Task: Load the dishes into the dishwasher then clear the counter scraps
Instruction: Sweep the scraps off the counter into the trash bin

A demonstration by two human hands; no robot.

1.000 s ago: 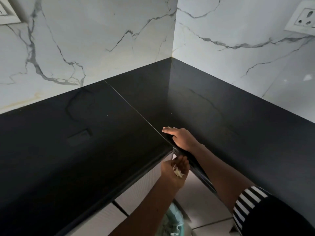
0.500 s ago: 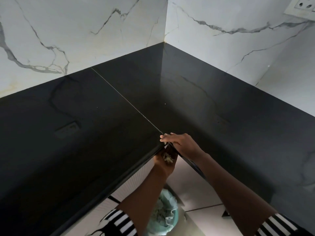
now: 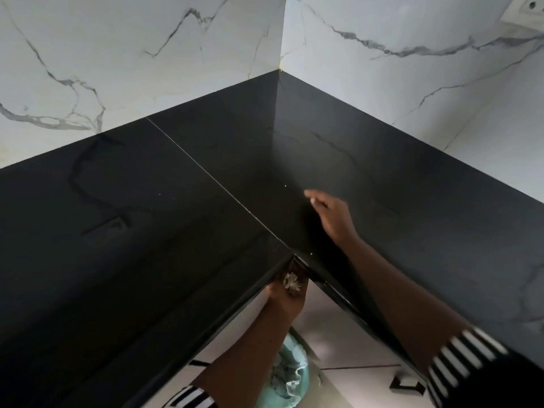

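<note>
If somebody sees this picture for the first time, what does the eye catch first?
The glossy black counter fills the corner below white marble-patterned walls. At its inner corner edge, the left hand cups pale scraps just under the rim, above a teal-lined bin on the floor. The right hand reaches open-fingered over the counter.

A small clump of pale, whitish scraps [image 3: 291, 282] lies in the cupped left hand [image 3: 287, 300], held just under the inner corner of the glossy black countertop [image 3: 176, 231], right against its rounded front edge. A few tiny white crumbs are on the black surface: one [image 3: 311, 254] just beside that inner corner, one [image 3: 285, 186] near the seam line further back, one [image 3: 159, 194] well to the left. More pale scraps sit in the teal-lined bin [image 3: 297, 375] on the floor below
</note>
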